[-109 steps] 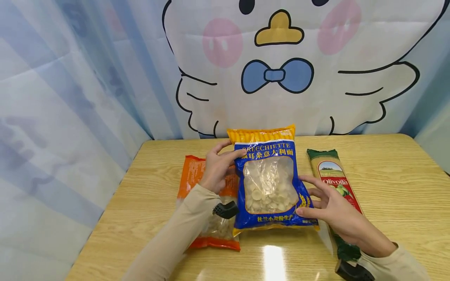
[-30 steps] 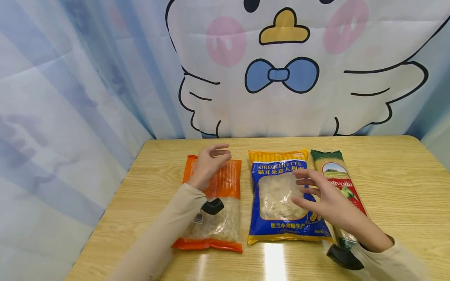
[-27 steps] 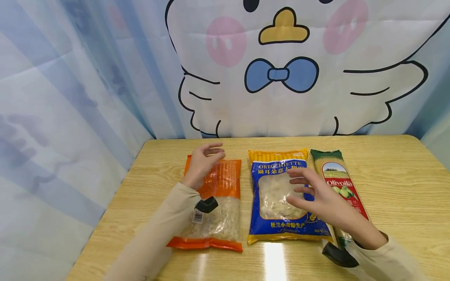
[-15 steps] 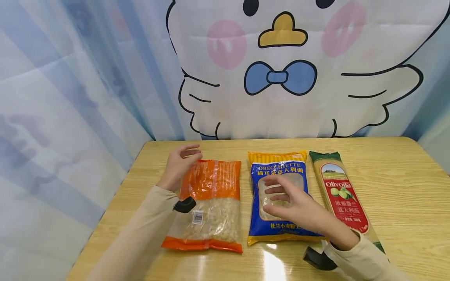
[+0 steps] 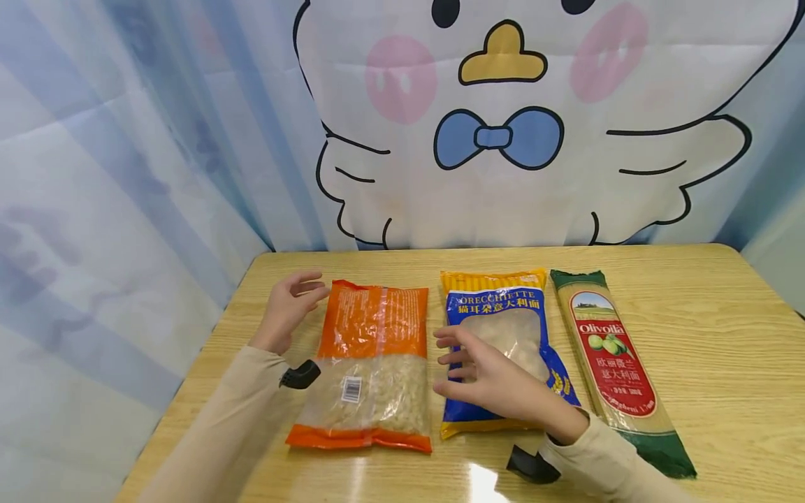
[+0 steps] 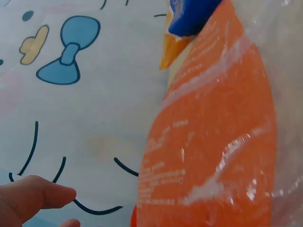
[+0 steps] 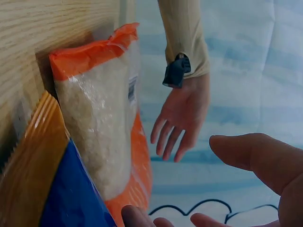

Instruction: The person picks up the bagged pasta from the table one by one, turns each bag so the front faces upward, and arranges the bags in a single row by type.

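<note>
- Worktop (image 5: 711, 328): I count 3 packs lying flat on it. The near edge is out of my head view.
- Orange bag (image 5: 371, 367): it lies toward the left edge of the worktop, its orange top toward the far edge, its barcode (image 5: 351, 389) side facing up.
- Blue bag (image 5: 503, 318): it lies near the middle, apart from the orange bag by a narrow strip of wood.
- Spaghetti pack (image 5: 619, 370): it lies slanted on the right-hand side, top toward the far edge, foot angled toward the right edge.
- Left grip (image 5: 287, 311): fingers loosely spread, nothing held. It hangs just beside the orange bag's upper left corner; my right wrist view shows a gap between them.
- Right grip (image 5: 497, 377): fingers and thumb spread, pinching nothing. It hangs over the blue bag, fingertips near the orange bag's right side. I cannot confirm any contact with the blue bag.
- Step in hand, as I judge it: an approach to the orange bag from 2 sides, no hold made.
- Next move, in my judgement: it calls for lowering both grips to the orange bag's side edges, keeping the right fingers clear of the blue bag, and pressing inward evenly, as the loose filling would probably sag.
</note>
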The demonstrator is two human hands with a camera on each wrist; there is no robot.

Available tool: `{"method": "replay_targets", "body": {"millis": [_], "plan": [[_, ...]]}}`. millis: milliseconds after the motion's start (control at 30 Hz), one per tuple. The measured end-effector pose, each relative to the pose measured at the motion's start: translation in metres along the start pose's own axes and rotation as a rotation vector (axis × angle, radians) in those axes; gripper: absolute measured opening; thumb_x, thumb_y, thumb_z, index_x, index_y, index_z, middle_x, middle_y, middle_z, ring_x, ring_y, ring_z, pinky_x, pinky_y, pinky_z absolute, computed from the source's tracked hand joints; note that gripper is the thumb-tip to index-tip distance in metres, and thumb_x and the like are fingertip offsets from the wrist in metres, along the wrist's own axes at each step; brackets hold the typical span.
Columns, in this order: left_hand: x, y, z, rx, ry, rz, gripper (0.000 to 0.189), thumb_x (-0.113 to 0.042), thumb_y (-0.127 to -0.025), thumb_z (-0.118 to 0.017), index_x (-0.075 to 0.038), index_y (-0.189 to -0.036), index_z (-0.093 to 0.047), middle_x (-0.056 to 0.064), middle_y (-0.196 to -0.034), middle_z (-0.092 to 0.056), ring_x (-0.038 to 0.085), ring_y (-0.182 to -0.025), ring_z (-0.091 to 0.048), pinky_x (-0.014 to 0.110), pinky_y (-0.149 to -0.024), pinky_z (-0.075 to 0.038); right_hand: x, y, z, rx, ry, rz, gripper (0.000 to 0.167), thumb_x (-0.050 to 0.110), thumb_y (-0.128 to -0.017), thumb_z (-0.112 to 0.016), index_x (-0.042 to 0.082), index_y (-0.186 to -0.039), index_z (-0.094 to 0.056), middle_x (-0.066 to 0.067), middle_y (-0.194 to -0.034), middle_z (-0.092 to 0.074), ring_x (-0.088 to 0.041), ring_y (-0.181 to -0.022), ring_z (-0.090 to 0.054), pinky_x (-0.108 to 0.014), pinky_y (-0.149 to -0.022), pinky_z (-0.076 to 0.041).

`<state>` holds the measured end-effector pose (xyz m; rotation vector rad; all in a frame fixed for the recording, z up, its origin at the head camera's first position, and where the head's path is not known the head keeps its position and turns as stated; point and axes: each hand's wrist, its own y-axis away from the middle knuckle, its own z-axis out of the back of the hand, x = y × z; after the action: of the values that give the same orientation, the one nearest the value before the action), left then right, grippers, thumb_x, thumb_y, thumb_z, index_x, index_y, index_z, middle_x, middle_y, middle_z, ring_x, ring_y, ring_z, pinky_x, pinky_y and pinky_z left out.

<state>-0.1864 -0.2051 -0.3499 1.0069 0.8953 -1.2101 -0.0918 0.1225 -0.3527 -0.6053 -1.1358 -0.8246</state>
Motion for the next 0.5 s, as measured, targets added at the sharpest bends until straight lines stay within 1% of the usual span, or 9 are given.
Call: {"method": "replay_targets", "body": {"millis": [67,167,300,367,467,500], "plan": [[0.004,-0.001,0.002,0.007,0.006,0.023,0.052,-0.019,-0.098,-0.063,-0.003,-0.145,-0.047,0.022,-0.143,-0.050,0.034,-0.128,-0.052,0.048,-0.111,-0.042,-0.002,-0.002,-0.006,0.004,0.002,-0.016,0.065,0.016,-0.094,-0.069,0.000,-0.147,-0.035,-0.027,-0.147,-0.039,-0.046,-0.127,-0.050,-0.047,-0.099,-0.052],[0.010,-0.003,0.004,0.034,0.003,0.073,0.055,-0.020,-0.099,-0.062,-0.003,-0.147,-0.043,0.023,-0.144,-0.048,0.036,-0.129,-0.052,0.048,-0.111,-0.043,-0.003,-0.005,-0.016,0.000,0.041,-0.021,0.065,0.013,-0.093,-0.070,-0.001,-0.146,-0.035,-0.027,-0.146,-0.040,-0.047,-0.127,-0.050,-0.048,-0.096,-0.054],[0.018,-0.004,0.003,0.107,-0.033,0.145,0.061,-0.024,-0.099,-0.062,-0.003,-0.151,-0.036,0.024,-0.147,-0.044,0.037,-0.130,-0.052,0.048,-0.109,-0.044,-0.005,-0.007,-0.028,-0.015,0.103,-0.025,0.067,0.015,-0.091,-0.072,-0.003,-0.145,-0.036,-0.025,-0.146,-0.041,-0.046,-0.127,-0.051,-0.047,-0.094,-0.055],[0.022,-0.003,0.002,0.140,-0.048,0.168,0.065,-0.026,-0.099,-0.062,-0.003,-0.152,-0.033,0.025,-0.148,-0.042,0.037,-0.130,-0.052,0.048,-0.108,-0.045,-0.005,-0.008,-0.034,-0.020,0.114,-0.031,0.069,0.017,-0.090,-0.074,-0.003,-0.145,-0.037,-0.025,-0.145,-0.043,-0.044,-0.126,-0.051,-0.046,-0.094,-0.055],[0.028,-0.003,0.002,0.168,-0.052,0.173,0.068,-0.027,-0.098,-0.063,-0.002,-0.152,-0.031,0.026,-0.147,-0.042,0.038,-0.128,-0.053,0.047,-0.105,-0.048,-0.006,-0.010,-0.040,-0.015,0.135,-0.029,0.073,0.020,-0.087,-0.078,-0.001,-0.144,-0.039,-0.022,-0.142,-0.045,-0.040,-0.125,-0.051,-0.043,-0.094,-0.056],[0.029,-0.003,0.002,0.175,-0.050,0.169,0.068,-0.027,-0.098,-0.063,-0.002,-0.152,-0.031,0.027,-0.146,-0.042,0.038,-0.127,-0.054,0.046,-0.104,-0.049,-0.006,-0.009,-0.042,-0.013,0.164,-0.028,0.074,0.023,-0.086,-0.079,0.001,-0.145,-0.039,-0.020,-0.140,-0.047,-0.037,-0.124,-0.052,-0.042,-0.093,-0.056]]}}
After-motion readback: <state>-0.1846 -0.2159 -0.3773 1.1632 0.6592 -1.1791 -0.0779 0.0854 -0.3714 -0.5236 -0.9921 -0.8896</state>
